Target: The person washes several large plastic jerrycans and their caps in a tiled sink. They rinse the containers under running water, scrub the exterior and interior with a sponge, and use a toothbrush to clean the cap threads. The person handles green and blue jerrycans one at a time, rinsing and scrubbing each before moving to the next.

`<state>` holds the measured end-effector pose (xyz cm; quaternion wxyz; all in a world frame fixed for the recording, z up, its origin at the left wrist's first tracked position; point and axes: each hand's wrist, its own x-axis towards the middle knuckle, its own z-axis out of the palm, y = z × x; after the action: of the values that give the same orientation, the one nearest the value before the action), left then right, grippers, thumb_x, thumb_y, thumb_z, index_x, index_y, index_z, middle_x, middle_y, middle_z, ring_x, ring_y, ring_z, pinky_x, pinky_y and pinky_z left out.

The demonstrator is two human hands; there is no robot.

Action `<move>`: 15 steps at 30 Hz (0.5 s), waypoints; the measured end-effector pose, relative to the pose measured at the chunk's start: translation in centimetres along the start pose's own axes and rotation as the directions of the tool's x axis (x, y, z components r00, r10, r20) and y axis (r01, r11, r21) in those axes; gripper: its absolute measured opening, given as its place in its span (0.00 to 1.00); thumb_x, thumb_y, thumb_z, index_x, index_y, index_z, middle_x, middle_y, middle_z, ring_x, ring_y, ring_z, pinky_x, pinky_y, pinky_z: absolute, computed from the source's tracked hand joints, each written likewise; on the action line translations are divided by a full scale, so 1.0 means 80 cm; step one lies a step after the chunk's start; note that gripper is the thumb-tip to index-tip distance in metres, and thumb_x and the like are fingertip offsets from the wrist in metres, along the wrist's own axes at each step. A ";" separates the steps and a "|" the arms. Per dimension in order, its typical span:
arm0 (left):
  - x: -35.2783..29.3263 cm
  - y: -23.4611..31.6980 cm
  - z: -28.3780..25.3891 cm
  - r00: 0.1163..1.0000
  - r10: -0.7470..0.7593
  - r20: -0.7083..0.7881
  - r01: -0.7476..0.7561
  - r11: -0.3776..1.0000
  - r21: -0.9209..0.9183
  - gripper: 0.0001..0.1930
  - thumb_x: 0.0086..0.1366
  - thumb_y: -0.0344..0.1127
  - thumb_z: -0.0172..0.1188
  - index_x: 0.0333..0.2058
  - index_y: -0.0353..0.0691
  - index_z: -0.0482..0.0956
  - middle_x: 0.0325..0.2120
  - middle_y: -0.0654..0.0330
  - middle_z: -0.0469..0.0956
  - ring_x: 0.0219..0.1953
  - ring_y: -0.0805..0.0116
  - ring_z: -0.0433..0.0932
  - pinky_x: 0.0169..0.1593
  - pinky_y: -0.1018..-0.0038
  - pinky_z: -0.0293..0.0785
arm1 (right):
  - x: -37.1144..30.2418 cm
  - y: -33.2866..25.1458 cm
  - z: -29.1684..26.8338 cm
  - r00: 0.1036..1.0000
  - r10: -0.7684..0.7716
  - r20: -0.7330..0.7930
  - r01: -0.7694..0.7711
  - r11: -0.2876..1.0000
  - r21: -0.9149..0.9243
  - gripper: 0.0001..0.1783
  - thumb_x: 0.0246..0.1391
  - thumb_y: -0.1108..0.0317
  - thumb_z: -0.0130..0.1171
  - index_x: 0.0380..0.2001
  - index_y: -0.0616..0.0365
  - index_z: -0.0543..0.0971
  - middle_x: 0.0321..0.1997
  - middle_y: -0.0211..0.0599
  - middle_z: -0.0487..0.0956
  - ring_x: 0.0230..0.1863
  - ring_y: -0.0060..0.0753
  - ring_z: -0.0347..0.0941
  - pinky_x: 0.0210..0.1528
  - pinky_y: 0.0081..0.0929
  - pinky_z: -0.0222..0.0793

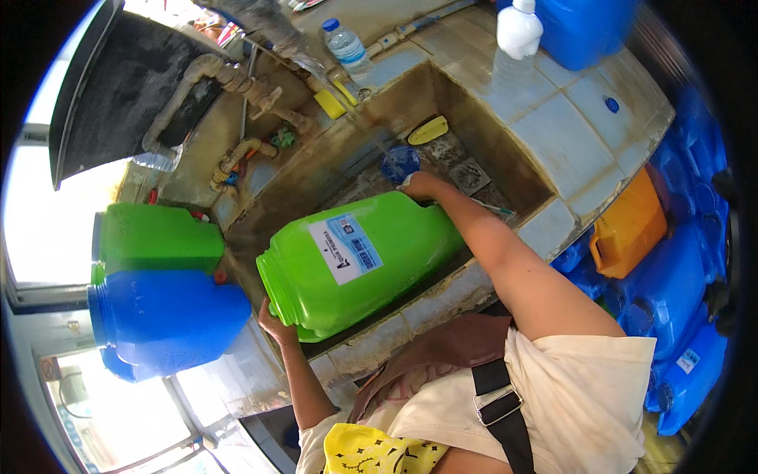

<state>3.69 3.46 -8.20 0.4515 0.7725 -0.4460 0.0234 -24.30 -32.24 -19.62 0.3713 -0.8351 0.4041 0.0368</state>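
A large green plastic jug (pixel 395 245) lies on its side across the front edge of the sink, its threaded mouth toward the left. My left hand (pixel 278 324) is closed around the underside of the jug by the mouth; the jug hides some of its fingers. Beyond the jug, my right hand (pixel 424 186) reaches into the sink and grips the near rim of a small blue cup (pixel 401 161). Something white shows at these fingers, too small to name. A stream of water runs down to the cup.
The tiled sink (pixel 505 158) holds a yellow sponge-like piece (pixel 429 130). A water bottle (pixel 345 43), white-topped bottle (pixel 519 35) and blue cap (pixel 612 104) are on the ledge. Green (pixel 162 237) and blue jugs (pixel 170 320) stand left; an orange jug (pixel 629 225) is right among several blue ones.
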 end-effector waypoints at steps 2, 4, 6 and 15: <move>-0.008 -0.014 0.002 0.998 -0.021 -0.067 0.019 1.000 -0.018 0.10 0.55 0.31 0.63 0.34 0.31 0.81 0.28 0.60 0.82 0.28 0.72 0.78 0.33 0.73 0.74 | 0.002 -0.004 0.013 0.999 0.019 -0.032 -0.021 0.998 -0.063 0.28 0.59 0.42 0.49 0.36 0.58 0.83 0.42 0.54 0.80 0.46 0.54 0.76 0.47 0.47 0.71; -0.010 -0.029 0.004 0.970 -0.231 -0.078 0.177 0.888 -0.425 0.09 0.57 0.32 0.61 0.34 0.32 0.81 0.27 0.61 0.81 0.28 0.74 0.77 0.32 0.74 0.74 | -0.008 -0.017 0.016 0.972 0.132 -0.196 -0.126 0.991 0.040 0.27 0.60 0.44 0.49 0.34 0.58 0.83 0.41 0.53 0.80 0.45 0.53 0.76 0.47 0.46 0.71; -0.010 -0.044 0.004 0.943 -0.330 -0.039 0.259 0.803 -0.537 0.08 0.58 0.32 0.60 0.33 0.33 0.81 0.27 0.62 0.81 0.28 0.75 0.77 0.32 0.75 0.73 | -0.025 -0.025 0.010 0.948 0.266 -0.171 -0.230 0.951 0.207 0.24 0.60 0.47 0.50 0.35 0.57 0.82 0.40 0.51 0.80 0.44 0.53 0.76 0.46 0.46 0.71; 0.003 -0.096 0.008 0.966 -0.258 -0.010 0.223 0.855 -0.469 0.09 0.58 0.33 0.61 0.32 0.32 0.81 0.27 0.61 0.81 0.29 0.74 0.78 0.32 0.73 0.73 | -0.076 0.002 0.015 0.949 -0.212 -0.233 0.220 0.976 0.006 0.16 0.59 0.57 0.54 0.44 0.55 0.77 0.41 0.51 0.78 0.42 0.57 0.75 0.42 0.49 0.70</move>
<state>9.07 4.37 -13.67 0.6380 0.6904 -0.3219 -0.1126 -28.23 -27.60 -18.41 0.3369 -0.8669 0.3513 -0.1077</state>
